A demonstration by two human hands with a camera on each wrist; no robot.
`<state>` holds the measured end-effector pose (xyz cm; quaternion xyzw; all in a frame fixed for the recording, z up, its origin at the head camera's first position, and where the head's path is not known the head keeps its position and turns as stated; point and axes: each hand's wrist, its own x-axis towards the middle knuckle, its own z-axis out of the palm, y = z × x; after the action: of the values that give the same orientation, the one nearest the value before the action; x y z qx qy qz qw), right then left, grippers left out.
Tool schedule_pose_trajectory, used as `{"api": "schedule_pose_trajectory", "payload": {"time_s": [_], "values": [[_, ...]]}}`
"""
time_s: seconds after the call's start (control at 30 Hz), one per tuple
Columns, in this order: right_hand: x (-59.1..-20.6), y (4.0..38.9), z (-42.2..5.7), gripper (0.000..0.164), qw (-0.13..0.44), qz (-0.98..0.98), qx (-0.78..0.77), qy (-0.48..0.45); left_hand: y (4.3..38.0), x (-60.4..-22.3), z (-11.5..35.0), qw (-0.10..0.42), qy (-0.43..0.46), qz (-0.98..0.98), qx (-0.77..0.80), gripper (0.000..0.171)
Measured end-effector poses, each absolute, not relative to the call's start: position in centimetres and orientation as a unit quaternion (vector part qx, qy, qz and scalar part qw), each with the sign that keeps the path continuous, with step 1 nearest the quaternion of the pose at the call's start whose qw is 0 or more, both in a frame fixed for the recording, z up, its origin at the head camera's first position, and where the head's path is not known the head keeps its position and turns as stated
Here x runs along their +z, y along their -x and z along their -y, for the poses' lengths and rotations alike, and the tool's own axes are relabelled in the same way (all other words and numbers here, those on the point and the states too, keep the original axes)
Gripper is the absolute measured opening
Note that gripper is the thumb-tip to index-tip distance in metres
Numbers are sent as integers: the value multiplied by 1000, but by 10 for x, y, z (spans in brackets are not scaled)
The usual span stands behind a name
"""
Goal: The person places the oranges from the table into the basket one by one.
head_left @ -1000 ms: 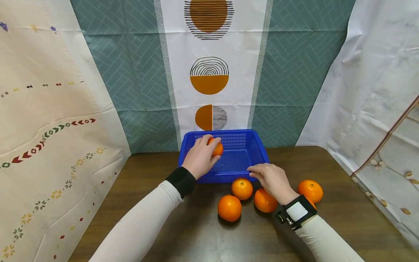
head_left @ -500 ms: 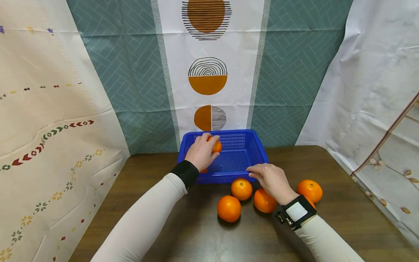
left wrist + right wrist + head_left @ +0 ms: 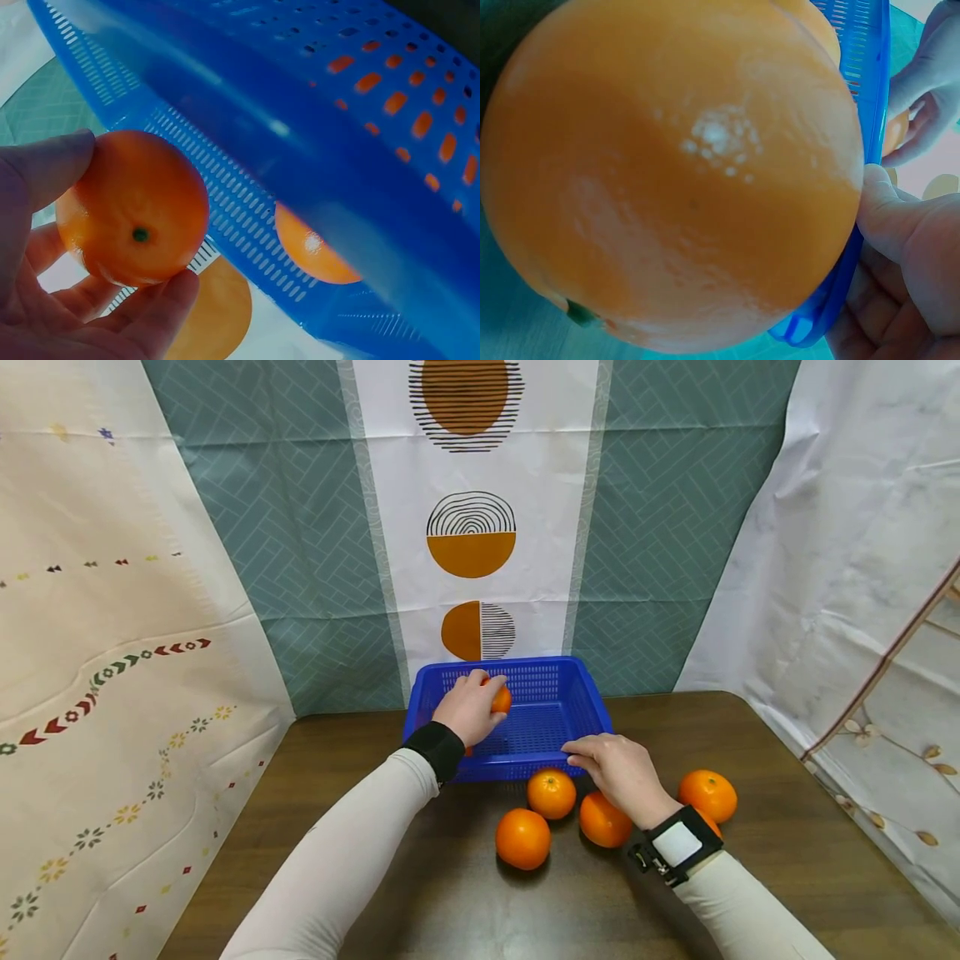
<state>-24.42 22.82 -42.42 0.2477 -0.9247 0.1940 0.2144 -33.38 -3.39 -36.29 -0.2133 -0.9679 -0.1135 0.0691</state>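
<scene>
My left hand (image 3: pixel 468 710) is above the blue plastic basket (image 3: pixel 551 757), with thumb and fingertips gripping an orange (image 3: pixel 135 206). Its green stem spot faces the left wrist camera. Inside the basket lies another orange (image 3: pixel 311 244), mostly hidden behind the basket wall; from the head it peeks out under my left wrist. At the basket's near right rim, my right hand (image 3: pixel 615 768) pinches the edge between thumb and fingers. An orange (image 3: pixel 675 172) on the table looms large in front of the right wrist camera.
Just before the basket on the brown wooden table (image 3: pixel 420 877) stand an orange (image 3: pixel 551 792), a nearer orange (image 3: pixel 522 838) and an orange (image 3: pixel 603 820) beside my right hand. Farther right is an orange (image 3: pixel 707 795), with another partly hidden by my wrist. Patterned cloth hangs behind the basket.
My left hand has shifted slightly right over the basket with its orange, and the orange inside has come partly into sight under the wrist. The right hand stays on the rim.
</scene>
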Motion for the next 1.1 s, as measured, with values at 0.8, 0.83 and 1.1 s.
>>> {"api": "schedule_pose_trajectory", "payload": {"time_s": [0.8, 0.83, 1.1], "values": [[-425, 246, -229, 19, 206, 929, 190, -243, 330, -379, 27, 0, 242, 966, -93, 64], [-425, 246, -229, 20, 207, 928, 190, -244, 330, -379, 27, -2, 242, 966, -92, 63], [-426, 246, -229, 19, 208, 928, 189, -243, 333, -382, 27, -27, 240, 966, -91, 62]]}}
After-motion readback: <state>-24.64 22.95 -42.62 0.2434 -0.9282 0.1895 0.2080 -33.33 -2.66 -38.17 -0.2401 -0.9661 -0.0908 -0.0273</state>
